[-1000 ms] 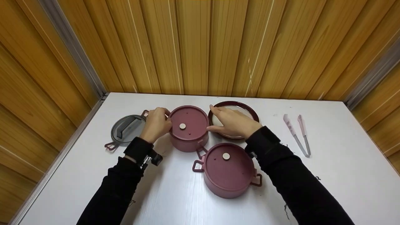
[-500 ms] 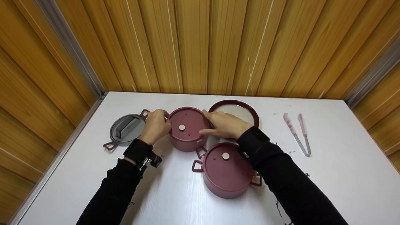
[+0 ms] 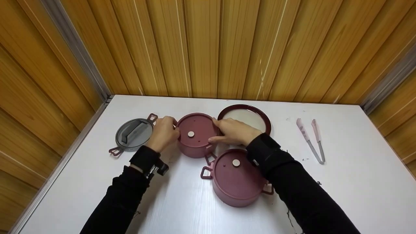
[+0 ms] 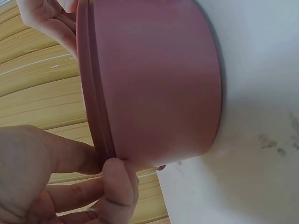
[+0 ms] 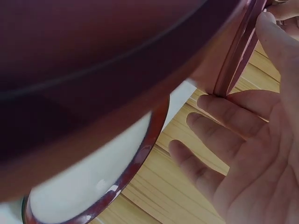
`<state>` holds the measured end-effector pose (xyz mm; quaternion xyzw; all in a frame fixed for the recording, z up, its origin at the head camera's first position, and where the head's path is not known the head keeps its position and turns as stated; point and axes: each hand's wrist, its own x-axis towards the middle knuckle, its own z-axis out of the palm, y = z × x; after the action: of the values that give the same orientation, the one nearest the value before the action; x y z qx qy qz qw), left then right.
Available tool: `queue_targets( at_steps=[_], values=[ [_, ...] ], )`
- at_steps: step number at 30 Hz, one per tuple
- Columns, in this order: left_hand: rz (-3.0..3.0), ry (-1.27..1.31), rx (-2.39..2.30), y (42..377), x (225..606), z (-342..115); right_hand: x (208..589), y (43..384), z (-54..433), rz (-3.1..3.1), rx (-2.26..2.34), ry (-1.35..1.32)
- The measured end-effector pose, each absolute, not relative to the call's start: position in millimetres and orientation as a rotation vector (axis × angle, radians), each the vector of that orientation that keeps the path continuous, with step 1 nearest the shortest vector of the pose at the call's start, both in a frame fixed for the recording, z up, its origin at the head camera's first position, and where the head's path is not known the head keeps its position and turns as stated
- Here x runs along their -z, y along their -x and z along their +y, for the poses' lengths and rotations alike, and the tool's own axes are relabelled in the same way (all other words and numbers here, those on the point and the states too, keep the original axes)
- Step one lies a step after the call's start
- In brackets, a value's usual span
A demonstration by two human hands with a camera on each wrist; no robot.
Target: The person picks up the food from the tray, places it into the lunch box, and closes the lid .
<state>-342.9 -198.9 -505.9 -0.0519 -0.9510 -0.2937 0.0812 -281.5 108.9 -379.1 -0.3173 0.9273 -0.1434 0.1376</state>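
A small mauve lidded pot (image 3: 195,150) stands on the white table between both hands. My left hand (image 3: 163,134) pinches its left side at the rim, thumb and fingers curled there in the left wrist view, covering the handle on that side. From the right, my right hand (image 3: 236,131) touches the rim of the lid (image 3: 200,125) with thumb and forefinger. Its other fingers (image 5: 215,135) are spread and hold nothing in the right wrist view. Just in front, a larger mauve lidded pot (image 3: 239,182) sits under the right wrist.
Behind the right hand lies a cream plate (image 3: 245,117) with a dark red rim. A grey round lid with a bar handle (image 3: 138,135) lies at the left on a piece with mauve loop handles. Tongs (image 3: 313,141) with pink ends lie at the right.
My right hand has moved left from over the plate to the small pot's lid rim, uncovering more of the plate. My left hand stays at the pot's left side.
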Motion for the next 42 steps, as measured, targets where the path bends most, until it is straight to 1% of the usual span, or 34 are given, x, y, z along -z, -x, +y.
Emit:
queue_targets(
  at_steps=[2,4,5,9,11,12,14,16,18,19,21,23,25,26,28,30,36,42],
  values=[
    [-2.841,0.174,0.891,352,519,-204,381,282,109,2.681,0.435,0.929],
    [-2.844,0.178,0.887,353,522,-204,382,282,110,2.683,0.446,0.941],
    [-2.848,0.189,0.896,338,505,-198,382,282,110,2.685,0.449,0.95],
    [-2.851,0.173,0.893,311,473,-184,384,282,112,2.698,0.45,0.977],
    [-2.867,0.17,0.909,288,443,-173,384,281,113,2.704,0.446,0.986],
    [-2.873,0.156,0.91,288,443,-173,384,281,114,2.703,0.448,0.988],
    [-2.882,0.154,0.936,270,421,-165,383,282,115,2.696,0.459,0.991],
    [-2.904,0.13,0.948,259,406,-159,383,282,115,2.693,0.467,0.996],
    [-2.906,0.129,0.948,259,408,-158,381,282,116,2.684,0.475,0.972],
    [-2.881,0.161,0.956,269,422,-165,380,282,116,2.68,0.48,0.954],
    [-2.845,0.189,0.904,279,438,-169,378,283,117,2.673,0.479,0.915],
    [-2.828,0.206,0.86,285,446,-169,377,285,117,2.666,0.479,0.878],
    [-2.829,0.228,0.834,282,443,-166,376,287,117,2.671,0.48,0.869],
    [-2.858,0.22,0.815,271,427,-158,376,288,117,2.676,0.48,0.87],
    [-2.901,0.259,0.82,260,412,-151,377,291,117,2.689,0.476,0.872],
    [-2.934,0.328,0.834,254,406,-149,379,293,117,2.703,0.468,0.877],
    [-3.042,0.512,0.85,254,415,-151,381,296,113,2.661,0.411,0.932],
    [-3.081,0.571,0.825,258,421,-149,383,303,114,2.641,0.35,0.914]
  ],
)
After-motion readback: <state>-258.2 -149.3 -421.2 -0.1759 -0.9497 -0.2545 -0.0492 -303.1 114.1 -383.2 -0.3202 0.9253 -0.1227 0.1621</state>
